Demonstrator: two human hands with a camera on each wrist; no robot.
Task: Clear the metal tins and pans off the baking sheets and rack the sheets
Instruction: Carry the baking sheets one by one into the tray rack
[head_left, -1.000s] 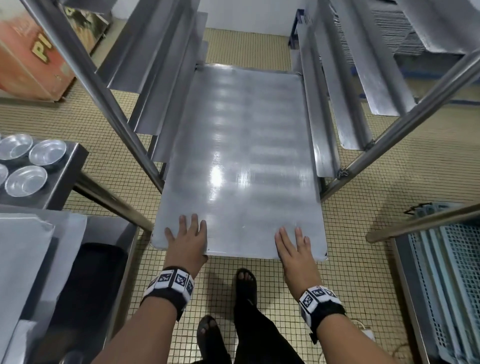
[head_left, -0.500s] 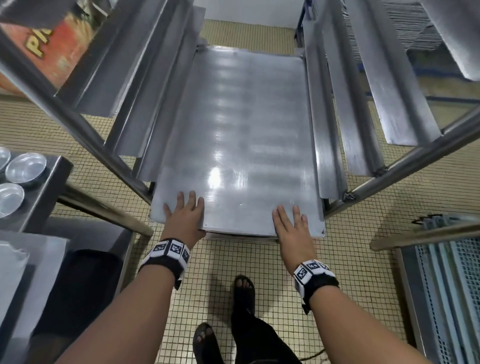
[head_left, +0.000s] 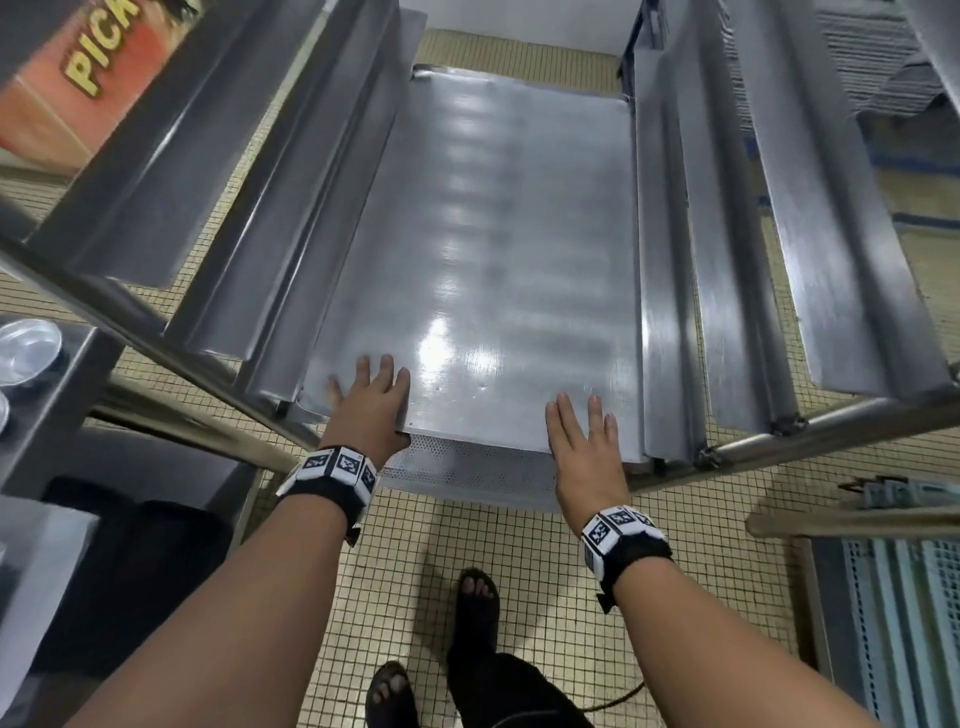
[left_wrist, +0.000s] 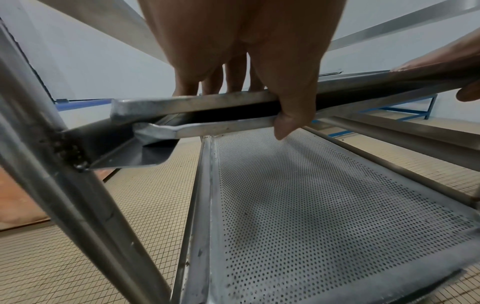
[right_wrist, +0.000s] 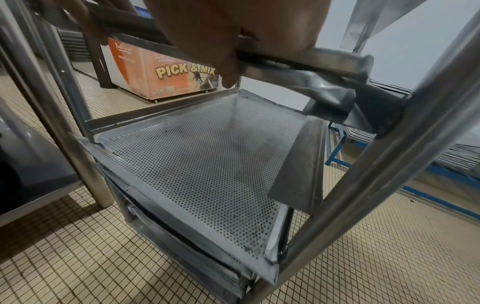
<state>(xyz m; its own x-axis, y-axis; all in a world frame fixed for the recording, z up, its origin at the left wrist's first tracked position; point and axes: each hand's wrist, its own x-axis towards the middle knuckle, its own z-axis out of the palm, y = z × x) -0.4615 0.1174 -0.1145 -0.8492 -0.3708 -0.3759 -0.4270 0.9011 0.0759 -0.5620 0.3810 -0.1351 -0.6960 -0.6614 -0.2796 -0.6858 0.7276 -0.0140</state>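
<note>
Baking sheet (head_left: 498, 249) sits centre frame, nearly home in rack (head_left: 670, 291) runners; left hand (head_left: 370, 402) & right hand (head_left: 584, 441) each pinch its near edge, fingers flat on top; push evenly w/ both hands so neither side jams; stop at back.

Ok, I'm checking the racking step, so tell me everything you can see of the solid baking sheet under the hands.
The baking sheet is a long, flat, shiny grey metal rectangle with a low rim and rounded corners, empty on top. It lies level on the rack's side rails. The left hand and right hand press fingers flat on its near edge, thumbs hooked beneath. A perforated tray sits below.
</note>
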